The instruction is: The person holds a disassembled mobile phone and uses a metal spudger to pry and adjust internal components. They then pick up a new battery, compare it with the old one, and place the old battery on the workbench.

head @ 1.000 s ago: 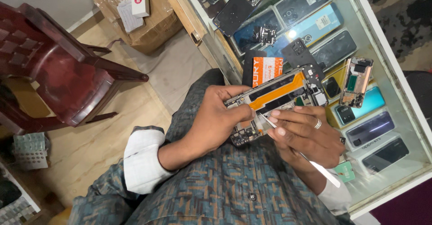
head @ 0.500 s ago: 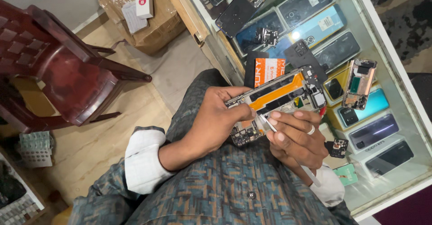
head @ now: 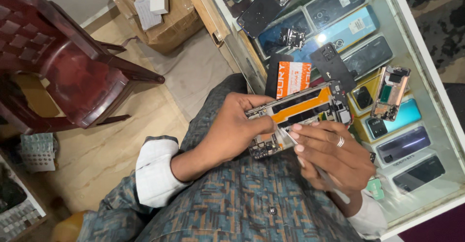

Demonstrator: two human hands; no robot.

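My left hand [head: 237, 130] grips an opened phone frame [head: 302, 109] with an orange inner part and bare circuitry, held over my lap. My right hand [head: 332, 155], with a ring on one finger, pinches thin metal tweezers [head: 286, 136] whose tips rest on the lower edge of the phone frame, close to my left thumb. The tweezers' back end runs under my right palm and is mostly hidden.
A glass counter [head: 426, 77] on the right shows several phones and back covers, with an orange-and-black box [head: 290, 77] and a loose phone frame [head: 390, 92] on top. A dark red chair [head: 72, 72] stands at the left, a cardboard box [head: 164, 14] behind it.
The view has shifted slightly. My right hand has edged a little lower along the phone frame with the tweezers; my left hand keeps its grip.
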